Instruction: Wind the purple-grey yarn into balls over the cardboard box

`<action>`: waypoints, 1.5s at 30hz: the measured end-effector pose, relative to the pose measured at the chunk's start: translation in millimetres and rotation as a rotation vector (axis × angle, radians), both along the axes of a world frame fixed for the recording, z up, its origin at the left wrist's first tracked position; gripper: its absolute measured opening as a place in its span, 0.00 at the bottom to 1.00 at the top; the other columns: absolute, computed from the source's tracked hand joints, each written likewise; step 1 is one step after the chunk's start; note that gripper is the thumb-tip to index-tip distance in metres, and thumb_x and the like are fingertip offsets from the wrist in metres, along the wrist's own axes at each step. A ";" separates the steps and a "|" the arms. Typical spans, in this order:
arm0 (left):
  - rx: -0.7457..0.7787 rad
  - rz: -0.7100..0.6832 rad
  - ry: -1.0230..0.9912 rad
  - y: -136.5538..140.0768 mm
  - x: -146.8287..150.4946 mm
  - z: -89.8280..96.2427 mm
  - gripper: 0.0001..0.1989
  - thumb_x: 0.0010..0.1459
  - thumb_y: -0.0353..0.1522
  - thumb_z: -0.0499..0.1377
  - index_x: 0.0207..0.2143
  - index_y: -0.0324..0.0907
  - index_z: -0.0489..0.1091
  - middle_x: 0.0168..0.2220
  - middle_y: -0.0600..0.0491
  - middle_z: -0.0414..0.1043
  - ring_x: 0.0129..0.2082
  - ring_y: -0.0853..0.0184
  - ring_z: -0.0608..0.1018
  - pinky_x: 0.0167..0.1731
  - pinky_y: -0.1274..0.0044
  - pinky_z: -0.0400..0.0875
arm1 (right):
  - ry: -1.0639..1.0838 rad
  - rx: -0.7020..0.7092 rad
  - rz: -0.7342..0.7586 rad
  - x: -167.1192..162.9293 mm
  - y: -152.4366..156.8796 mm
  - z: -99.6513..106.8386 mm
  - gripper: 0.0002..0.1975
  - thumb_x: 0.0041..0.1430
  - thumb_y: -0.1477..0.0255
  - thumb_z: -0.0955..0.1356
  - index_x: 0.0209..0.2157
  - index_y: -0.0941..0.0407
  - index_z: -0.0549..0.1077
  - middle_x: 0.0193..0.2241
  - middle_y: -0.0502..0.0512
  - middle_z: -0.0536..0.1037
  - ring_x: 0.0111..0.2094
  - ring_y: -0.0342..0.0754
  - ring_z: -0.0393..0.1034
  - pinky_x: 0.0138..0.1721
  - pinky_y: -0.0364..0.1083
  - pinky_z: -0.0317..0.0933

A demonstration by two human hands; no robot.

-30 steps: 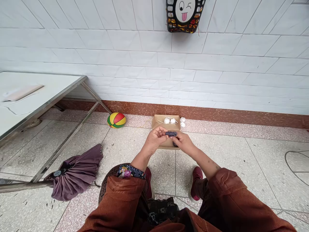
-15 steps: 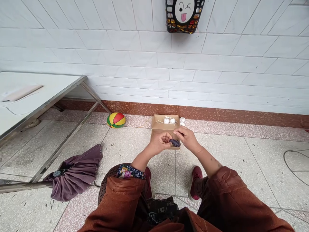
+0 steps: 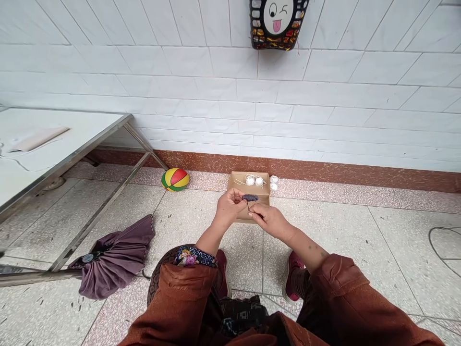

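Between the fingers of my left hand [image 3: 230,207] is a small dark blue-grey bundle of wound cord [image 3: 250,197], lying sideways. My right hand [image 3: 268,218] is just below and to the right, pinching the cord's free strand [image 3: 248,205], which runs down from the bundle. Both hands are over an open cardboard box [image 3: 267,179] on the floor against the wall. White balls of string [image 3: 250,180] lie in the far part of the box, with loose ends trailing. My hands hide much of the near part.
More white balls [image 3: 273,182] sit right of the box. A striped ball [image 3: 175,179] lies near the leg of a white-topped table [image 3: 90,126]. A folded purple umbrella [image 3: 115,259] is at the left. A black basket [image 3: 279,43] hangs on the wall; a wire loop [image 3: 431,240] is at the right.
My left hand and the cord bundle have moved up and left. My right hand has swung from above the bundle to below it, drawing the strand round.
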State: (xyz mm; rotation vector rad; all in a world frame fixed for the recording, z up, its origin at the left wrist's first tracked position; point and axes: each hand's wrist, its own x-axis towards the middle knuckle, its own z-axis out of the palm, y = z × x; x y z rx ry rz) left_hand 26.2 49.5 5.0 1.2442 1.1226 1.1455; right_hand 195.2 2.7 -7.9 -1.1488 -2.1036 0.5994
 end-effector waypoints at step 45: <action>-0.017 0.045 -0.070 -3.5 7.4 -5.7 0.10 0.42 0.24 0.61 0.31 0.40 0.70 0.28 0.57 0.70 0.27 0.73 0.71 0.32 0.78 0.65 | -0.157 0.117 0.006 1.9 -0.4 -2.9 0.11 0.70 0.70 0.61 0.40 0.54 0.74 0.34 0.56 0.76 0.36 0.48 0.72 0.38 0.45 0.65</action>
